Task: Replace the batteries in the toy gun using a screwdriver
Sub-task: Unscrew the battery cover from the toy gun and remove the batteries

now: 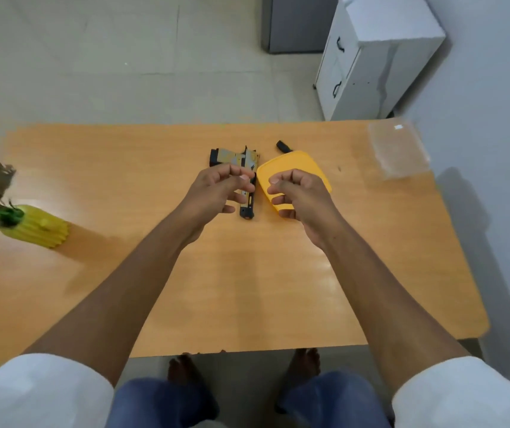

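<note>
An orange wooden table (pixel 247 288) fills most of the view. A white cabinet (pixel 377 57) is seen on the floor at 1 o'clock beyond it. A yellow ribbed vase (pixel 39 225) holding dried stems is placed at 9 o'clock near the table's left edge, and a clear plastic container (pixel 397 151) at 2 o'clock near the far right corner. A yellow lid (pixel 293 163) is laid just right of centre, partly covered by the right hand (pixel 297 194). The toy gun (pixel 241 168) is laid flat at the table's centre, just beside the lid's left edge, partly hidden by the left hand (pixel 216 193). Both hands are held above the table with fingers loosely curled; whether anything small is pinched cannot be told. A small black piece (pixel 283 146) is seen at 12 o'clock from the lid.
</note>
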